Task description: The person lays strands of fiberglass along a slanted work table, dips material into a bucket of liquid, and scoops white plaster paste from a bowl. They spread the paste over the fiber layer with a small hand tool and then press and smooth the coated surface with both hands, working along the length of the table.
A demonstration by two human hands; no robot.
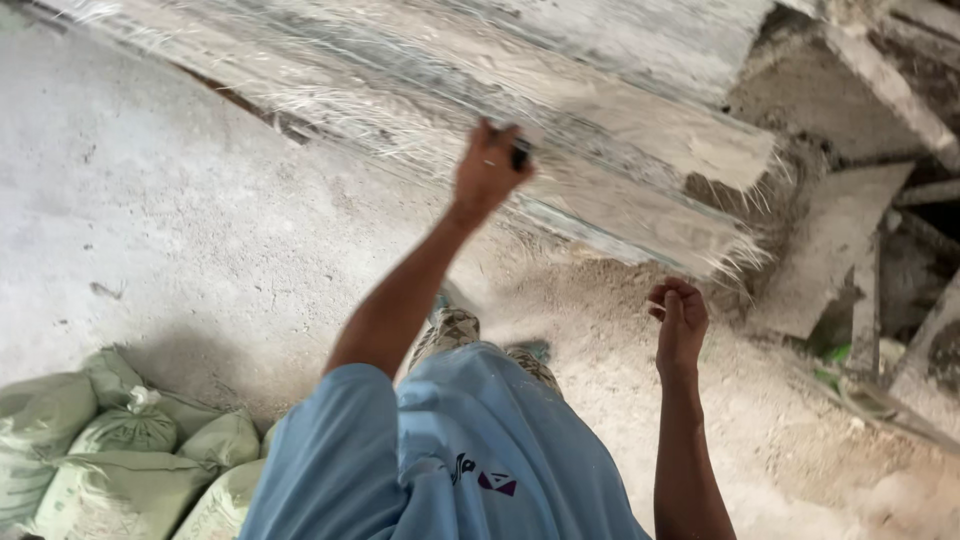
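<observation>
My left hand (487, 172) is raised against a stack of white plaster slabs (600, 130) with loose fibres sticking out of their edges. It grips a small dark object (520, 155), blurred and mostly hidden by the fingers. My right hand (679, 322) hangs lower, just below the stack's frayed front corner. Its fingers are curled in, and I see nothing in them. My blue shirt (470, 460) and patterned trouser legs (450, 330) fill the lower middle.
Pale green filled sacks (120, 440) are piled at the lower left. More grey-white slabs (840, 240) lean at the right, with dark gaps between them. The concrete floor (150, 220) is dusty, and white powder (800, 440) covers it at the lower right.
</observation>
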